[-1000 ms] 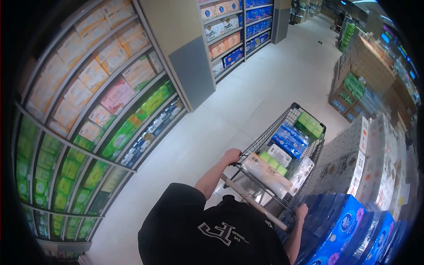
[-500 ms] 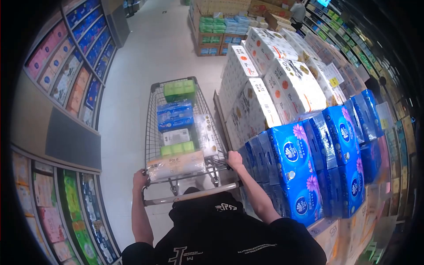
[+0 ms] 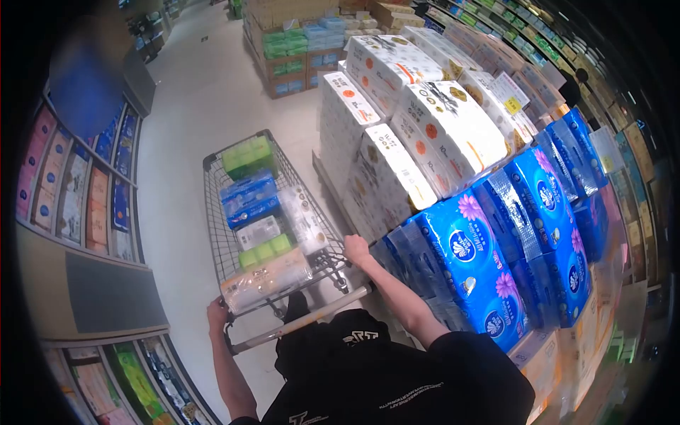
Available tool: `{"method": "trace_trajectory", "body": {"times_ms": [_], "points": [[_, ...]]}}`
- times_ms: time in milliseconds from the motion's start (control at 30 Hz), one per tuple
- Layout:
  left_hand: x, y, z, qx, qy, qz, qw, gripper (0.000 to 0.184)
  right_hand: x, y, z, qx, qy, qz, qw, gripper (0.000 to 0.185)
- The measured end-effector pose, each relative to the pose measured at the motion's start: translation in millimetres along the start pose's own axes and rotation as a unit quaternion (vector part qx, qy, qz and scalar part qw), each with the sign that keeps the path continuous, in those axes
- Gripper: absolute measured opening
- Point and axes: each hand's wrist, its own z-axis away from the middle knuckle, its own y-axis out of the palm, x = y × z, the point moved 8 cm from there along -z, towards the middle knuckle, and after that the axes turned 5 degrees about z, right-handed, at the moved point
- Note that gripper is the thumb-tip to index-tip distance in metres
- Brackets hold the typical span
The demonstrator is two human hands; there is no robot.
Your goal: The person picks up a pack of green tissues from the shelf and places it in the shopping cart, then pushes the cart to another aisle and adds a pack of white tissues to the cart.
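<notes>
A wire shopping cart [image 3: 212, 185] stands in front of me, turned slightly to the left. My left hand [image 3: 218, 313] is closed on the cart's near left corner. On the near right corner of the frame, my right hand [image 3: 357, 250] has its fingers wrapped round. Between my arms runs the push bar [image 3: 301, 320], which neither hand touches. Inside the cart lie a beige tissue pack [image 3: 265, 278] closest to me, a light green pack [image 3: 265, 251], a small white pack [image 3: 258, 232], a tall white pack [image 3: 302, 218], a blue pack [image 3: 249, 197] and a green pack [image 3: 248, 157] at the far end.
Close on the right rises a stack of white tissue bales [image 3: 446, 131] with blue tissue packs [image 3: 467, 248] in front. Shelving with tissue packs [image 3: 95, 191] lines the left side. Pale floor [image 3: 188, 92] runs ahead, past a stack of boxed green packs [image 3: 285, 46].
The view has swung, so the cart now appears angled and farther left. The white and blue stacks have also shifted left. Both hands keep their hold on the cart.
</notes>
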Motion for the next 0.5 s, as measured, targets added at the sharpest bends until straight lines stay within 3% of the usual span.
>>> {"method": "trace_trajectory", "body": {"times_ms": [67,300,367,500], "points": [[26.3,-19.4,-1.6,0.019,-0.026,0.048,0.998,0.04,28.7,-18.4,19.2,-0.003,0.02,0.013,1.0,0.016],[19.5,-48.6,-70.0,0.036,0.002,0.046,0.998,0.042,59.5,-35.7,-10.0,-0.005,0.045,0.019,0.999,0.016],[24.7,-58.1,-100.3,0.018,0.054,0.023,0.998,0.042,69.3,-38.1,-21.9,-0.004,0.051,0.021,0.998,0.016],[0.4,-75.2,-137.1,0.034,0.045,-0.001,0.998,0.042,80.5,-41.6,-49.7,0.001,0.074,0.032,0.997,0.014]]}}
